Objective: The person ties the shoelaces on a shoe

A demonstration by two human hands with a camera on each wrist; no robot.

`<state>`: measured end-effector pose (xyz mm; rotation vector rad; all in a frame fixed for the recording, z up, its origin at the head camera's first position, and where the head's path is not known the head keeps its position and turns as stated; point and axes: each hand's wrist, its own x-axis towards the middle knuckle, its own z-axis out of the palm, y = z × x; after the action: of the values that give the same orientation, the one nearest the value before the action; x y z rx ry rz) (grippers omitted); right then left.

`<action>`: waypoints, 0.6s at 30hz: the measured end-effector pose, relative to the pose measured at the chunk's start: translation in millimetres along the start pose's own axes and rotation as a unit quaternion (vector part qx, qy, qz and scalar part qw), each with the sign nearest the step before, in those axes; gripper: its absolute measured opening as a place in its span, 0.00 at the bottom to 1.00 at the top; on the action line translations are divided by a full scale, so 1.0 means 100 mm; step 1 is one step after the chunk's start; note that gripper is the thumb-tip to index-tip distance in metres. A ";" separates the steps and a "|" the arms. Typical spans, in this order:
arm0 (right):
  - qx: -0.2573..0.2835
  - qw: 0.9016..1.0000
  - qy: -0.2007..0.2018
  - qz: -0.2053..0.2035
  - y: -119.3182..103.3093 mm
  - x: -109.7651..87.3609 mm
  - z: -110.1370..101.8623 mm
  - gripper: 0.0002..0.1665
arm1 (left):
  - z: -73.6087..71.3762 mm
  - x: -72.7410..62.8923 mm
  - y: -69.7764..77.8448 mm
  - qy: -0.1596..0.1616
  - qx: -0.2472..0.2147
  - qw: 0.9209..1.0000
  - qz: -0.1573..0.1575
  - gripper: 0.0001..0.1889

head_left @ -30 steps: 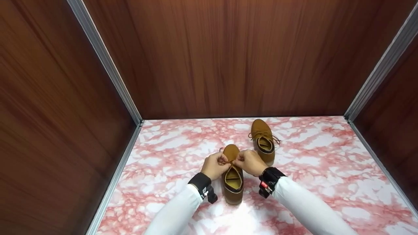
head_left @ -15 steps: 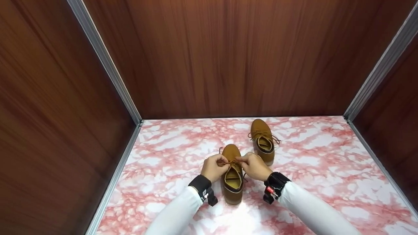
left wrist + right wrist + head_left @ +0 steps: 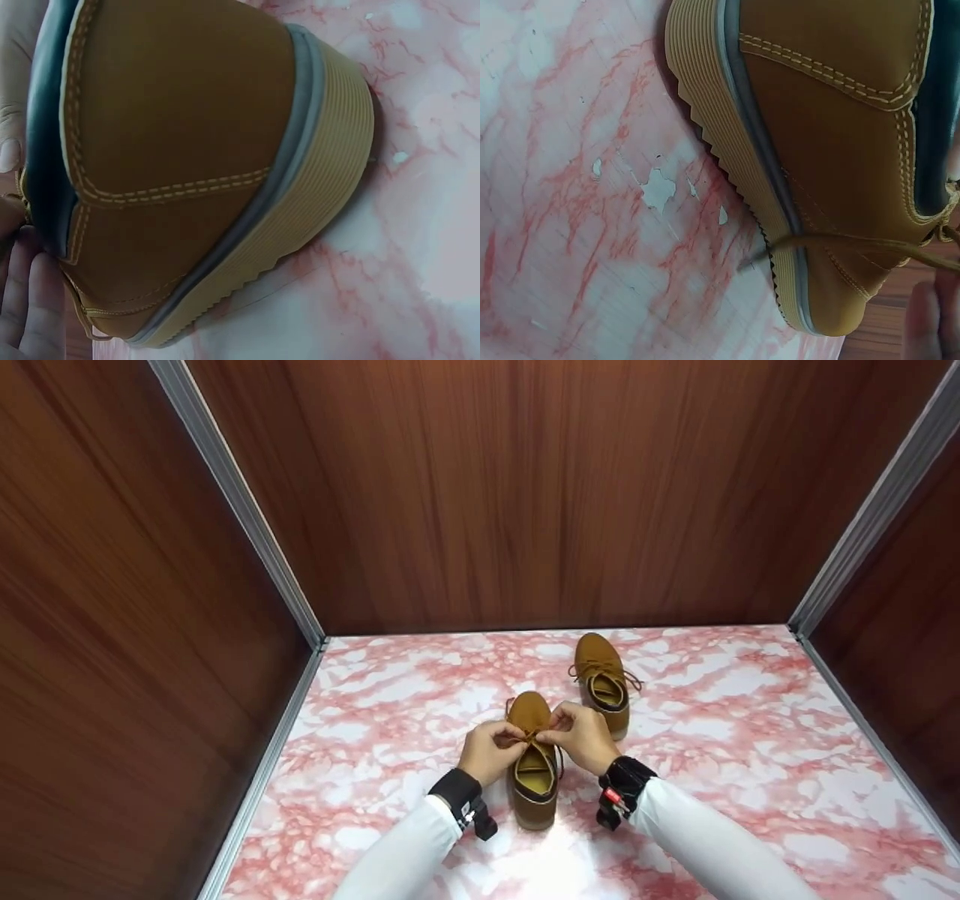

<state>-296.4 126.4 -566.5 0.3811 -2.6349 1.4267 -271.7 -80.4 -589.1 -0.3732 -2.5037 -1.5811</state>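
A tan lace-up shoe (image 3: 533, 813) stands on the floor, toe pointing away, between my two hands. My left hand (image 3: 486, 751) pinches the shoelace at the throat of the shoe from the left side. From the right, my right hand (image 3: 587, 737) pinches the lace too, its fingertips close to those of the left. A loose lace end (image 3: 840, 241) trails down the shoe's right side in the right wrist view. In the left wrist view, left-hand fingers (image 3: 41, 300) show beside the collar, and the shoe body (image 3: 180, 97) fills the middle. The fingers largely hide the knot area.
A matching tan shoe (image 3: 596, 651) with its laces spread sits farther back to the right, just beyond my right hand. The pink-and-white marbled surface (image 3: 375, 780) is bounded by a brown wood-grain back panel (image 3: 525, 510) and side panels with metal edging.
My right hand drew slightly right, then came back left toward the left hand, its fingers now bent over the lace. The left hand stays nearly in place. The shoes have not moved.
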 end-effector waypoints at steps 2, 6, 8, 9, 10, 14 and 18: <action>-0.012 1.000 0.010 0.001 0.01 0.00 0.01 0.15 | -0.01 -0.02 -0.01 -0.011 -0.012 1.000 0.000 0.05; -0.034 0.999 0.013 -0.013 0.04 0.01 0.02 0.09 | -0.03 -0.05 -0.02 -0.027 -0.032 0.999 -0.004 0.06; -0.041 0.999 0.004 -0.025 0.05 0.00 0.02 0.06 | -0.04 -0.06 -0.03 -0.028 -0.041 0.999 -0.007 0.06; -0.043 0.999 -0.001 -0.031 0.05 0.00 0.02 0.05 | -0.05 -0.07 -0.04 -0.027 -0.048 0.998 -0.011 0.07; -0.042 0.998 -0.007 -0.035 0.05 0.00 0.02 0.04 | -0.05 -0.07 -0.04 -0.026 -0.053 0.998 -0.014 0.07; -0.038 0.998 -0.021 -0.050 0.06 -0.01 0.01 0.04 | -0.05 -0.06 -0.04 -0.022 -0.104 0.993 -0.041 0.09; -0.033 0.998 -0.020 -0.056 0.05 -0.02 0.01 0.04 | -0.04 -0.03 -0.05 -0.016 -0.175 0.980 -0.094 0.08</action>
<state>-296.1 128.6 -571.7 0.5460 -2.6365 1.3091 -270.0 -86.2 -592.2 -0.2070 -2.3366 -2.1131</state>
